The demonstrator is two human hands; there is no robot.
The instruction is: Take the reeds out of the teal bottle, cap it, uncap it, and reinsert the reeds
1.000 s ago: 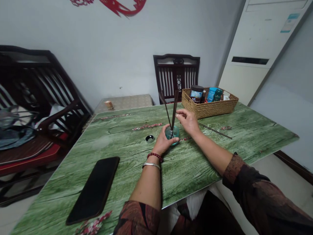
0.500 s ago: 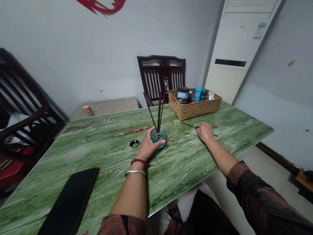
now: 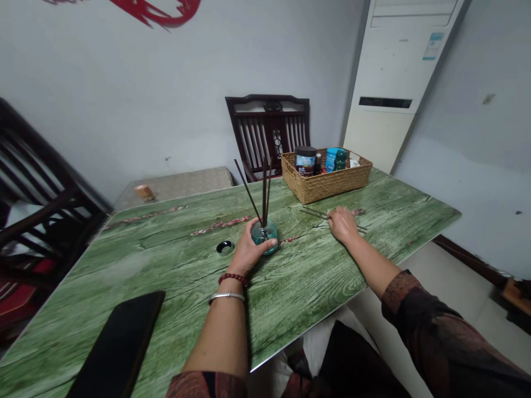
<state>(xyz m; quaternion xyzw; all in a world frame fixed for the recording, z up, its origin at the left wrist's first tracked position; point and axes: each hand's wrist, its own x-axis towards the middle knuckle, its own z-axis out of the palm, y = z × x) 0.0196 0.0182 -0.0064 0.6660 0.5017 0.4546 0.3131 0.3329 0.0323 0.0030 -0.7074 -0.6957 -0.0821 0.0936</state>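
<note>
My left hand (image 3: 254, 245) is wrapped round a small teal glass diffuser bottle (image 3: 269, 234) standing on the green wood-patterned table (image 3: 298, 287). Several dark reed sticks (image 3: 264, 193) rise from its neck and fan apart. To the right, my right hand (image 3: 342, 224) rests low at the tabletop with fingers closed over thin dark reed sticks (image 3: 313, 212), whose ends stick out on both sides of it. Whether all of them are gripped or some only lie under the fingers is hidden. A black ring-shaped cap (image 3: 225, 247) lies left of the bottle.
Behind my right hand stands a woven basket (image 3: 327, 188) holding a dark-lidded jar (image 3: 306, 161), a blue pack and a green bottle. A black phone-like slab (image 3: 120, 342) lies at the near left. Dark wooden chairs (image 3: 271, 132) stand beyond the table and at the left.
The view has shifted slightly. My right hand's fingers have drawn in over the reed sticks, and more than one stick now shows beside it. My left hand keeps its hold on the bottle.
</note>
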